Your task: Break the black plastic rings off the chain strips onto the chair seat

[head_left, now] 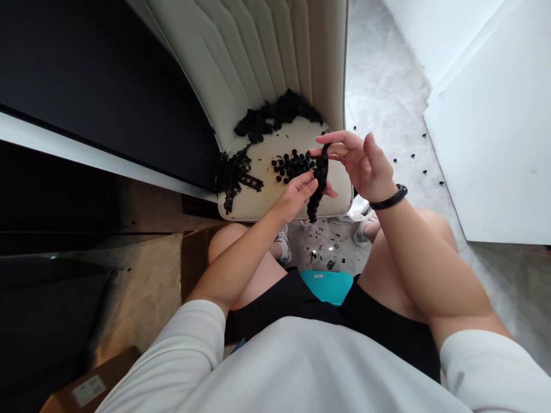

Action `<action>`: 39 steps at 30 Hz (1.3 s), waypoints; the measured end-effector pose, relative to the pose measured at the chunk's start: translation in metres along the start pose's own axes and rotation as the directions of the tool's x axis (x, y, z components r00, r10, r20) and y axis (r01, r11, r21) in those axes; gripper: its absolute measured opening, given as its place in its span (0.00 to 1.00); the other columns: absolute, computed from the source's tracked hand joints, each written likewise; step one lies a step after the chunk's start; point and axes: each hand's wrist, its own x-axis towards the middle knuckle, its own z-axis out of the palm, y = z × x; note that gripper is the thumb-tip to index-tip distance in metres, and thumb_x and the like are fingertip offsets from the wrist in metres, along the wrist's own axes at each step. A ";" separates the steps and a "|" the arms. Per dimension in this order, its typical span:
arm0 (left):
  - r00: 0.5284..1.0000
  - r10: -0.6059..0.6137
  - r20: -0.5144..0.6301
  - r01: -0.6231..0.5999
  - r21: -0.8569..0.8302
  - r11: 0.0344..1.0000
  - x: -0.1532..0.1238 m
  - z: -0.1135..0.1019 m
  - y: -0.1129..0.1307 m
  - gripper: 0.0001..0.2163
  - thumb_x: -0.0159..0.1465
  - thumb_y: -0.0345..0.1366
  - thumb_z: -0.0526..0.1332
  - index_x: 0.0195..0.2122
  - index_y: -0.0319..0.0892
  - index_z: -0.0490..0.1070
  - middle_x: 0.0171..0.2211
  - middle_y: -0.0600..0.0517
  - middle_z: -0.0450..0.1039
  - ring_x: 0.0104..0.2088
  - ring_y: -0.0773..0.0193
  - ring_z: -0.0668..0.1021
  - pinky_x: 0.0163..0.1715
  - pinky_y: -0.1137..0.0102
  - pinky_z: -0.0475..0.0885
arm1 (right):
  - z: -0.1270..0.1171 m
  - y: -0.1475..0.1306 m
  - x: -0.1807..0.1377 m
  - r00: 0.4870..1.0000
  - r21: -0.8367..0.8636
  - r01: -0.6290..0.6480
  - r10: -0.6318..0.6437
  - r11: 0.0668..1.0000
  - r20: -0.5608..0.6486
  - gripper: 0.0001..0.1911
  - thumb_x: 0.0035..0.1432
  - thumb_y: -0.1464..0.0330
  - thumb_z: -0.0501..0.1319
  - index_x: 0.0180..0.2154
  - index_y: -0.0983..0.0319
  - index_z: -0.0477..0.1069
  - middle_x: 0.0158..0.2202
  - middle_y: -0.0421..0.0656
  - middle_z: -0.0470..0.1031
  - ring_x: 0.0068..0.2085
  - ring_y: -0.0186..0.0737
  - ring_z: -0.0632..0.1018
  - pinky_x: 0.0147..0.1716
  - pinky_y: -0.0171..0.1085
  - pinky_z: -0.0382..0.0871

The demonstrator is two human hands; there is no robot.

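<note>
Apparently for steadiness, we held the knobbly dark strip [319, 175] roughly upright over the seat's front edge, our left hand [299, 194] pinching its middle between thumb and fingers. Our right hand [364, 164] had its fingers extended at the top, thumb lifted clear; whether they gripped, we couldn't tell. Small black balls [294, 166] lay grouped on the chair seat [267, 201], presumably to keep them apart from our dark scraps [290, 107].
</note>
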 end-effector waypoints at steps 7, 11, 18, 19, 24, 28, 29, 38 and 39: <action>0.999 -0.015 -0.051 0.019 0.078 0.997 0.001 -0.002 -0.003 0.28 0.68 0.63 0.64 0.62 0.54 0.74 0.53 0.47 0.84 0.55 0.48 0.85 0.61 0.48 0.76 | 0.003 0.006 -0.001 0.999 -0.041 0.051 -0.051 0.998 -0.003 0.42 0.64 0.29 0.48 0.50 0.54 0.79 0.50 0.47 0.82 0.53 0.50 0.82 0.50 0.49 0.77; 0.993 0.016 -0.117 -0.008 0.066 0.998 0.000 0.001 0.003 0.28 0.66 0.67 0.63 0.52 0.49 0.76 0.45 0.47 0.84 0.51 0.51 0.85 0.56 0.53 0.78 | 0.000 0.012 -0.002 0.997 -0.051 0.071 -0.072 0.996 -0.017 0.35 0.66 0.33 0.55 0.49 0.55 0.78 0.48 0.46 0.81 0.51 0.49 0.81 0.53 0.49 0.77; 0.973 0.135 -0.188 -0.121 0.088 0.989 0.000 -0.002 0.007 0.23 0.68 0.61 0.66 0.35 0.45 0.67 0.27 0.57 0.73 0.29 0.68 0.78 0.37 0.68 0.75 | 0.000 0.021 -0.001 0.991 -0.026 0.064 -0.066 0.998 -0.115 0.26 0.68 0.41 0.62 0.54 0.53 0.74 0.46 0.43 0.78 0.49 0.44 0.80 0.51 0.42 0.79; 0.973 0.152 -0.172 -0.135 0.107 0.985 -0.001 -0.004 0.007 0.23 0.68 0.60 0.66 0.34 0.45 0.67 0.25 0.58 0.71 0.28 0.69 0.76 0.35 0.69 0.74 | 0.000 0.020 -0.002 0.994 -0.025 0.051 -0.054 0.998 -0.099 0.26 0.69 0.41 0.61 0.54 0.53 0.73 0.44 0.43 0.78 0.47 0.43 0.80 0.50 0.42 0.79; 0.973 0.218 -0.081 -0.185 0.297 0.937 -0.005 -0.008 0.012 0.22 0.68 0.59 0.66 0.33 0.44 0.70 0.25 0.57 0.70 0.26 0.69 0.73 0.30 0.71 0.69 | 0.005 0.014 -0.005 0.998 -0.065 -0.014 0.019 0.998 0.063 0.30 0.70 0.38 0.54 0.42 0.56 0.74 0.36 0.42 0.75 0.38 0.41 0.75 0.40 0.41 0.75; 0.973 0.229 -0.036 -0.193 0.417 0.888 -0.006 -0.007 0.018 0.22 0.68 0.59 0.66 0.37 0.42 0.76 0.28 0.54 0.74 0.28 0.68 0.75 0.30 0.71 0.68 | 0.010 0.008 -0.007 0.986 -0.116 0.000 0.019 0.993 0.168 0.32 0.70 0.37 0.55 0.32 0.58 0.68 0.29 0.40 0.69 0.33 0.38 0.70 0.34 0.39 0.68; 0.973 0.231 -0.028 -0.196 0.438 0.878 -0.007 -0.007 0.019 0.22 0.68 0.59 0.66 0.38 0.41 0.77 0.29 0.53 0.75 0.29 0.68 0.75 0.30 0.70 0.69 | 0.011 0.007 -0.008 0.983 -0.141 0.013 0.013 0.990 0.185 0.32 0.70 0.38 0.55 0.31 0.58 0.66 0.28 0.39 0.67 0.32 0.38 0.69 0.33 0.39 0.66; 0.973 0.227 -0.031 -0.186 0.467 0.864 -0.007 -0.013 0.012 0.27 0.63 0.64 0.68 0.38 0.41 0.79 0.26 0.53 0.74 0.27 0.67 0.75 0.28 0.69 0.68 | 0.021 0.008 -0.009 0.987 -0.334 0.084 -0.033 0.939 0.156 0.30 0.75 0.44 0.53 0.27 0.58 0.60 0.24 0.37 0.63 0.29 0.36 0.64 0.31 0.39 0.56; 0.977 0.213 -0.031 -0.177 0.449 0.876 -0.007 -0.013 0.011 0.28 0.62 0.66 0.68 0.35 0.40 0.77 0.25 0.53 0.74 0.26 0.67 0.74 0.27 0.69 0.68 | 0.022 0.010 -0.009 0.987 -0.339 0.088 -0.035 0.937 0.158 0.30 0.75 0.44 0.54 0.27 0.58 0.59 0.23 0.37 0.63 0.29 0.36 0.64 0.31 0.39 0.57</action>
